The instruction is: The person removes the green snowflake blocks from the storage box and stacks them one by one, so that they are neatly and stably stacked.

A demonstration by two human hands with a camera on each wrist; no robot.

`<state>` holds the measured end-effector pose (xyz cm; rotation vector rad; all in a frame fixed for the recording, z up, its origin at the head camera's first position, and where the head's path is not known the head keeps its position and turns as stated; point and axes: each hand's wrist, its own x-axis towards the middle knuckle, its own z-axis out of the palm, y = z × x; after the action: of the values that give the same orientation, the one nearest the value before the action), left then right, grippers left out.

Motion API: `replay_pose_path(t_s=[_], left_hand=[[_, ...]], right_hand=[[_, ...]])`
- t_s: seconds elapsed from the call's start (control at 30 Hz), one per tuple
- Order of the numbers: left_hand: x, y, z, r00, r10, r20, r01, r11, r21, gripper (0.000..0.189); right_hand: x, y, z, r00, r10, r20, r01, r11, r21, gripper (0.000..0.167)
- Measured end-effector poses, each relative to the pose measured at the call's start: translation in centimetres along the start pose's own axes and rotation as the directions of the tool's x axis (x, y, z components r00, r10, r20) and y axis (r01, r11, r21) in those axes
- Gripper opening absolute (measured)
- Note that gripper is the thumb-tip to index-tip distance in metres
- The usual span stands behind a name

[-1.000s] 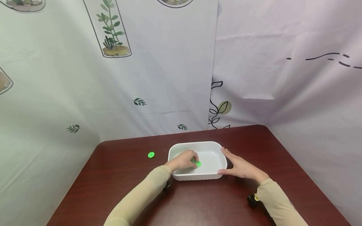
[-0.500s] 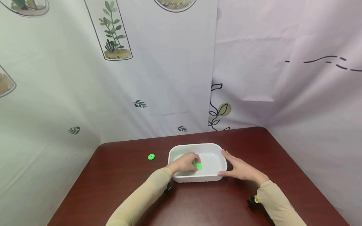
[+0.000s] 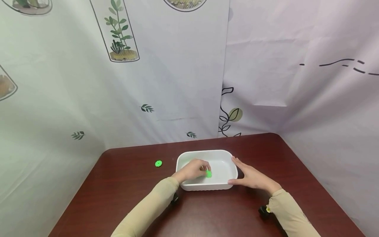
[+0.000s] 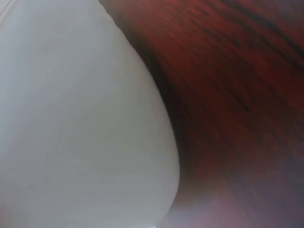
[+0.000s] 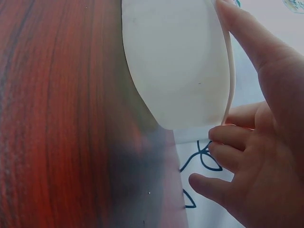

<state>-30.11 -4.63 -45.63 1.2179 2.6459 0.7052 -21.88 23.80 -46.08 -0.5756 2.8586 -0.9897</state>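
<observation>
A white rectangular dish (image 3: 222,166) with rounded corners sits on the table. Reaching over its left side, my left hand (image 3: 193,169) is inside it and pinches a small bright green scalloped disc (image 3: 208,173) between thumb and fingertips. My right hand (image 3: 251,176) spans the dish's right end, thumb at the front rim and fingers at the back corner. In the right wrist view, the right hand (image 5: 266,128) holds the rim of the dish (image 5: 180,61) between thumb and fingers. The dish's outer wall (image 4: 85,123) fills much of the left wrist view, where the left hand is hidden.
A second green scalloped disc (image 3: 158,163) lies on the table left of the dish. The dark red wooden table (image 3: 207,210) reaches back to a white printed curtain (image 3: 177,75) that hangs behind and on both sides.
The green disc has tilted and shifted slightly to the right at my left fingertips, inside the dish. My right hand stays on the dish.
</observation>
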Motion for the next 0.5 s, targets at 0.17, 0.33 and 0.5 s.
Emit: replay_pose_path(t_s=[0.17,0.33,0.5], left_hand=[[-0.4,0.0,-0.6,0.998,0.01,-0.064,-0.014,0.999,-0.05,0.015],[-0.9,0.2,-1.8,0.993,-0.015,-0.12,0.001,0.993,-0.118,0.008],[-1.8,0.0,-2.9,0.976,-0.048,-0.214,0.015,0.988,-0.151,0.007]], right_hand=[[0.0,-0.2,0.0,1.0,0.004,0.0,-0.004,1.0,0.011,0.111],[-0.1,-0.3,0.0,1.0,0.001,-0.006,-0.001,1.0,0.022,0.112],[-0.1,-0.2,-0.1,1.0,-0.003,-0.011,0.004,1.0,0.013,0.112]])
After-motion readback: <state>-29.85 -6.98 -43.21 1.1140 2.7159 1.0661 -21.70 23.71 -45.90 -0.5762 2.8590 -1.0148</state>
